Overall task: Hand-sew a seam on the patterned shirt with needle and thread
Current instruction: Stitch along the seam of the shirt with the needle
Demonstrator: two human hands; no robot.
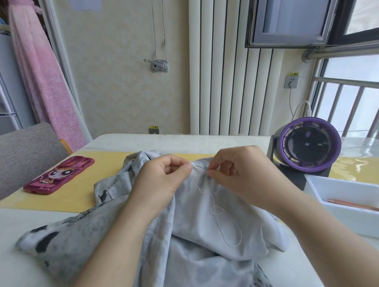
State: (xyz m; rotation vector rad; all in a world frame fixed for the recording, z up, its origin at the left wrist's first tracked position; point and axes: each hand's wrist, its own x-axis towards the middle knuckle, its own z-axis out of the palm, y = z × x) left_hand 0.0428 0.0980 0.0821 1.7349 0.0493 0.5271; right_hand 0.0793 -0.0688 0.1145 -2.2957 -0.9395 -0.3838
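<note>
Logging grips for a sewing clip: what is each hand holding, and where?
Left hand and right hand both pinch the shirt at its raised top edge. Whether the right one also pinches a needle cannot be told.

Soft cloth shirt [200,243] — glossy table [349,162], plastic fan [308,146].

Back wall [112,83]: cream patterned wallpaper. White column radiator [221,78] centre-right. The dark-framed window [289,18] above it is swung open, with a metal railing [353,104] across the lower glazing. Daylight enters from the right. Pink curtain [39,72] tied back at left. Grey upholstered chair [17,155] at left end of bench [140,140].
</note>
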